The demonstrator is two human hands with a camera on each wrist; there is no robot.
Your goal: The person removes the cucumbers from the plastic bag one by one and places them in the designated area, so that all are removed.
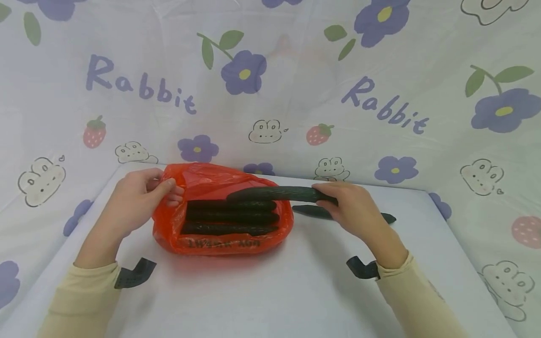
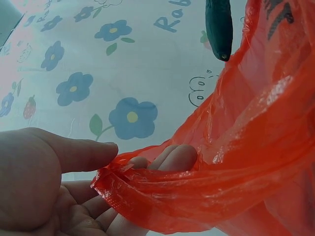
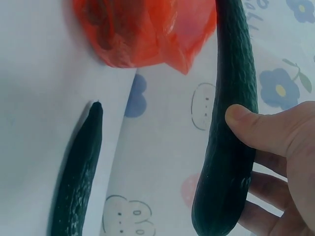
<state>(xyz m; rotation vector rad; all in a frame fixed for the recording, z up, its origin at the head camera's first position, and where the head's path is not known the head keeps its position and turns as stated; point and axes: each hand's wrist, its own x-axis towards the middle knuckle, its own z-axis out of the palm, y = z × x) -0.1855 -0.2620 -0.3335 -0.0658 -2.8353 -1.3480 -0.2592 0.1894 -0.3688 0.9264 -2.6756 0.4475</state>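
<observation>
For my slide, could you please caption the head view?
Left hand pinches an orange bag open while the right hand holds a cucumber over its mouth.

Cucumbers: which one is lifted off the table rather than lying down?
The cucumber gripped by the right hand, held over the red bag. Three lie inside the bag; another cucumber on the table lies bare behind that hand.

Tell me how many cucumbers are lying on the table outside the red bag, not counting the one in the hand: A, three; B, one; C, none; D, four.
B: a single cucumber lies on the table just right of the red bag, behind the right hand, which grips another cucumber above the bag; the left hand pinches the bag's edge.
</observation>
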